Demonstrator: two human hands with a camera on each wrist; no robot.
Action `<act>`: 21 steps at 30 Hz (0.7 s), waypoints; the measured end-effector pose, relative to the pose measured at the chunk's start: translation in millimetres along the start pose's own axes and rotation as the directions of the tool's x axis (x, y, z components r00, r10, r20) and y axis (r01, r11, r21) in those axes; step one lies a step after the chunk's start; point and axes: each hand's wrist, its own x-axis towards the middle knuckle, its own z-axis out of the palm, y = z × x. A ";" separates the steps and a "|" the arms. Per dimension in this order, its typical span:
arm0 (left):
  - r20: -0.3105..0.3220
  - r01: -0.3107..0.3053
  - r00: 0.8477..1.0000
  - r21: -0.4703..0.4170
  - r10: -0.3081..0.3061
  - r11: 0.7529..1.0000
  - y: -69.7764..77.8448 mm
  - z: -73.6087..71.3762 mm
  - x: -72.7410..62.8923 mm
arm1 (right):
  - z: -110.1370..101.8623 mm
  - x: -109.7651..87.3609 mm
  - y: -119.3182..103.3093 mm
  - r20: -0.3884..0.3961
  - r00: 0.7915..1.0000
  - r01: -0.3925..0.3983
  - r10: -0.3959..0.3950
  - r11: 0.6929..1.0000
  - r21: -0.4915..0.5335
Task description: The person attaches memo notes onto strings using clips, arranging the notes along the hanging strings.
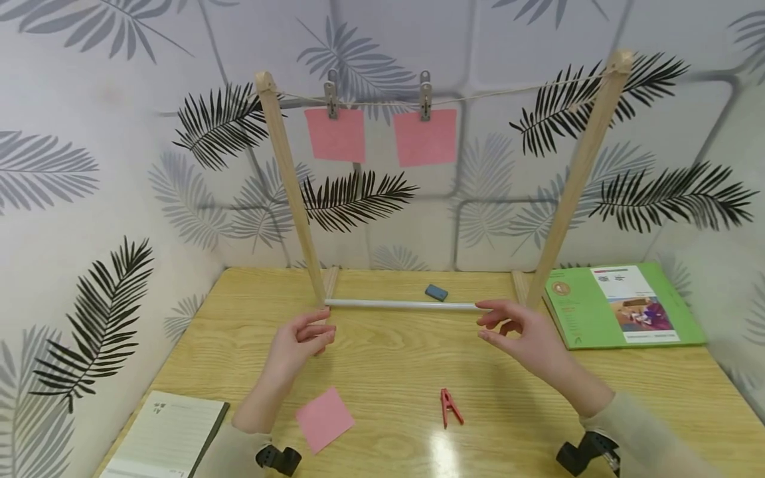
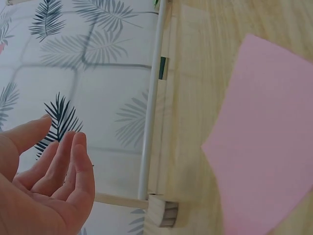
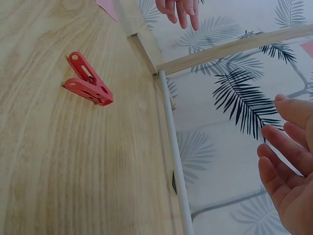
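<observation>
My left hand (image 1: 295, 345) hovers near the foot of the left wooden post (image 1: 294, 192), its fingers loosely bent around nothing. Opposite it, the right hand (image 1: 526, 335) is held in the air by the right post (image 1: 576, 186), also with nothing in its fingers. A thin white rod (image 1: 400, 305) runs between the posts low down; in the head view the right fingertips overlap its right end. Above, two pink paper squares (image 1: 337, 143) hang from a string (image 1: 502, 94) by metal clips (image 1: 425, 99). On the table lie a loose pink paper square (image 1: 325, 419) and a red clothespin (image 1: 449, 406).
A lined notebook (image 1: 164, 435) lies at the table's front left. Toward the back right is a green book (image 1: 582, 312) with a picture on its cover. Behind the rod sits a small dark blue block (image 1: 437, 292). A leaf-patterned wall (image 1: 406, 226) rises behind the wooden frame.
</observation>
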 end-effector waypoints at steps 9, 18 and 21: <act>-0.017 0.039 0.999 0.028 -0.038 0.999 -18.5 -1.9 -11.4 | 23.0 -18.1 11.3 0.027 1.000 -0.006 0.005 0.999 0.040; -0.030 0.054 0.998 0.050 -0.052 0.997 -34.5 -4.0 -23.3 | 34.4 -30.8 13.2 0.075 0.996 -0.043 0.037 0.997 0.071; -0.043 0.071 0.997 0.058 -0.068 0.996 -36.3 -2.4 -26.1 | 39.8 -33.9 15.7 0.083 0.996 -0.025 0.018 0.997 0.080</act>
